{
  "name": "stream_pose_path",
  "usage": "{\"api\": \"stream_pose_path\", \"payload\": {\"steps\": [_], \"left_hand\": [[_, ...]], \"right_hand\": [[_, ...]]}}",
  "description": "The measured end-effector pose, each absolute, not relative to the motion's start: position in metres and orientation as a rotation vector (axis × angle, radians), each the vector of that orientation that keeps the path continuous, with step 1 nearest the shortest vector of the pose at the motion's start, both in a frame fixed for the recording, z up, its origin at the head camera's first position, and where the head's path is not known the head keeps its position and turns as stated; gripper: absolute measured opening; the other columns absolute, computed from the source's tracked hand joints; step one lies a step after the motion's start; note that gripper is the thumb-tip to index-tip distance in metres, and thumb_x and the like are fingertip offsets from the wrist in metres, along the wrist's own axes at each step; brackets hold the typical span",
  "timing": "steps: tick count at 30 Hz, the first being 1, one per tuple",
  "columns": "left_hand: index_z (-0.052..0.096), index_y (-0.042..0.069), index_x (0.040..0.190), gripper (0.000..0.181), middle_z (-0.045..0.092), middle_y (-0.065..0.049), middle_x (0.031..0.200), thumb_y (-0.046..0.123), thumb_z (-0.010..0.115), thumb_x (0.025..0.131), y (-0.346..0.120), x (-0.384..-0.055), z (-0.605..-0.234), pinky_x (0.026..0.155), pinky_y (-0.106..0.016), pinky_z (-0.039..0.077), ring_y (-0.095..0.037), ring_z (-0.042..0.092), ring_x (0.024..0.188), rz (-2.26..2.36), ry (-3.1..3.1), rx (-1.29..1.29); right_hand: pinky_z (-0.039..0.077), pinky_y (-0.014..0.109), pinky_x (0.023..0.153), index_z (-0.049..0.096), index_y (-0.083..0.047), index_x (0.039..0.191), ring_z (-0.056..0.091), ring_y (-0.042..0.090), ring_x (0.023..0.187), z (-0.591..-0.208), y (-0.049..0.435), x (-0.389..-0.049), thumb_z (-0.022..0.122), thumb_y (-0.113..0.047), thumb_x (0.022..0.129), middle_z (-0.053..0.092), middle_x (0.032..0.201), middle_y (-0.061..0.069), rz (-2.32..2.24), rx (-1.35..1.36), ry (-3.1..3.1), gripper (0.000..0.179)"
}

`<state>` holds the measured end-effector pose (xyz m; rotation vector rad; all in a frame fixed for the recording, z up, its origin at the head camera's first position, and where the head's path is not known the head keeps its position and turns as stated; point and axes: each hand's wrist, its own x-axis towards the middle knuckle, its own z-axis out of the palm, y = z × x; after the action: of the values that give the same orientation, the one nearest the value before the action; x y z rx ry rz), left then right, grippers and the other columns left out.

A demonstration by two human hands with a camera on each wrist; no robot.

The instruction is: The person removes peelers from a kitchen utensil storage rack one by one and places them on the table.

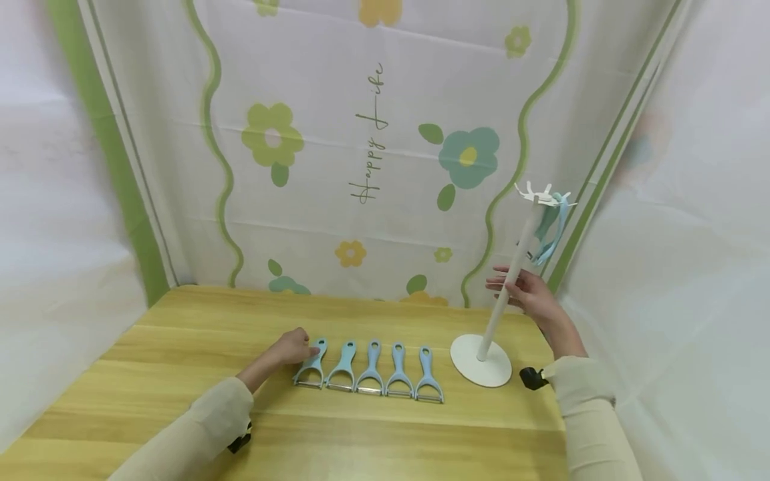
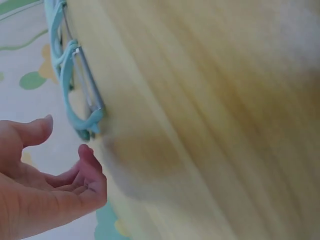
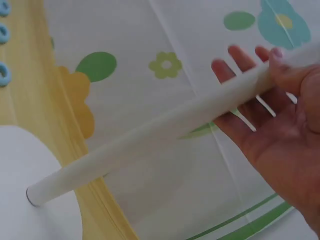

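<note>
Several blue and turquoise Y-shaped peelers (image 1: pixel 373 364) lie in a row on the table, blades toward me. My left hand (image 1: pixel 293 347) is at the handle of the leftmost peeler (image 1: pixel 314 364), its thumb overlapping the handle in the head view. In the left wrist view a gap shows between thumb and fingers, beside the peeler's blade end (image 2: pixel 82 97). My right hand (image 1: pixel 535 297) holds the pole of a white hook stand (image 1: pixel 508 284), thumb in front and fingers behind. Turquoise and green peelers (image 1: pixel 555 227) hang from the stand's right-side hooks.
The stand's round white base (image 1: pixel 469 361) sits on the wooden table (image 1: pixel 361 447), right of the peeler row. A white flowered curtain (image 1: pixel 361 87) rises behind the table's far edge, with white cloth at both sides.
</note>
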<state>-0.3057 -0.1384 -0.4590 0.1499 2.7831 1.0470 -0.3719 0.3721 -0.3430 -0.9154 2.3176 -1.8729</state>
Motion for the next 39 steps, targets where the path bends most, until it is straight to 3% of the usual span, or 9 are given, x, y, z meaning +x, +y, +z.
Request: {"api": "stream_pose_path", "payload": {"steps": [2,4,8,11,14,21,26,34,39], "left_hand": [[0.049,-0.019,0.124,0.049,0.060,-0.033,0.120,0.018,0.063,0.096,-0.137,-0.305,-0.457,0.091,-0.051,0.053,-0.039,0.062,0.102,1.067,2.779,0.161],[0.047,-0.018,0.128,0.051,0.058,-0.034,0.124,0.018,0.062,0.097,-0.136,-0.305,-0.455,0.096,-0.054,0.051,-0.045,0.059,0.113,1.109,2.758,0.174],[0.046,-0.016,0.130,0.049,0.062,-0.027,0.117,0.017,0.061,0.098,-0.131,-0.303,-0.447,0.090,-0.049,0.053,-0.039,0.061,0.108,1.194,2.726,0.199],[0.047,-0.015,0.131,0.047,0.063,-0.024,0.113,0.015,0.062,0.097,-0.127,-0.302,-0.441,0.086,-0.046,0.055,-0.033,0.063,0.103,1.231,2.721,0.221],[0.047,-0.013,0.131,0.046,0.064,-0.023,0.112,0.013,0.062,0.097,-0.121,-0.301,-0.438,0.084,-0.044,0.056,-0.031,0.064,0.099,1.252,2.713,0.253],[0.053,-0.010,0.125,0.038,0.065,-0.020,0.107,0.014,0.062,0.097,-0.097,-0.307,-0.427,0.077,-0.037,0.057,-0.025,0.064,0.092,1.330,2.724,0.461],[0.058,-0.002,0.123,0.031,0.065,-0.012,0.108,0.014,0.062,0.098,-0.065,-0.316,-0.405,0.082,-0.035,0.058,-0.024,0.065,0.099,1.353,2.742,0.556],[0.062,0.001,0.119,0.022,0.069,-0.011,0.107,0.011,0.061,0.099,-0.003,-0.323,-0.351,0.085,-0.032,0.057,-0.024,0.066,0.101,1.365,2.742,0.841],[0.060,-0.001,0.124,0.028,0.068,-0.014,0.114,0.014,0.059,0.101,0.034,-0.324,-0.312,0.090,-0.031,0.056,-0.025,0.065,0.107,1.411,2.700,0.999]], "right_hand": [[0.057,0.029,0.092,0.058,-0.011,0.134,0.069,0.011,0.112,-0.344,0.379,-0.373,0.043,-0.007,0.106,0.074,0.118,-0.003,-1.928,-0.960,2.148,0.033],[0.058,0.029,0.091,0.061,-0.008,0.129,0.070,0.014,0.109,-0.344,0.384,-0.372,0.043,-0.008,0.106,0.075,0.113,-0.001,-1.967,-0.945,2.098,0.029],[0.059,0.025,0.084,0.068,-0.005,0.110,0.073,0.011,0.096,-0.345,0.386,-0.367,0.051,-0.011,0.103,0.076,0.097,-0.003,-1.999,-0.821,2.245,0.020],[0.060,0.022,0.081,0.072,-0.005,0.104,0.074,0.008,0.090,-0.345,0.382,-0.362,0.056,-0.011,0.101,0.077,0.092,-0.005,-2.033,-0.714,2.351,0.017],[0.060,0.021,0.078,0.071,0.000,0.106,0.074,0.006,0.086,-0.344,0.373,-0.357,0.060,-0.011,0.099,0.077,0.089,-0.008,-2.085,-0.624,2.427,0.018],[0.059,0.017,0.073,0.058,0.021,0.118,0.073,0.001,0.078,-0.346,0.350,-0.347,0.065,-0.010,0.096,0.074,0.079,-0.015,-2.156,-0.363,2.629,0.039],[0.057,0.014,0.072,0.061,0.017,0.120,0.070,-0.004,0.073,-0.345,0.335,-0.346,0.069,-0.008,0.093,0.071,0.075,-0.018,-2.141,-0.169,2.792,0.038],[0.055,0.010,0.064,0.071,0.009,0.111,0.063,-0.010,0.065,-0.342,0.318,-0.341,0.076,-0.011,0.089,0.076,0.095,0.019,-2.016,0.108,3.048,0.030],[0.050,0.008,0.057,0.073,0.007,0.107,0.058,-0.017,0.060,-0.345,0.311,-0.339,0.077,-0.014,0.088,0.074,0.098,0.025,-1.995,0.207,3.167,0.029]]}}
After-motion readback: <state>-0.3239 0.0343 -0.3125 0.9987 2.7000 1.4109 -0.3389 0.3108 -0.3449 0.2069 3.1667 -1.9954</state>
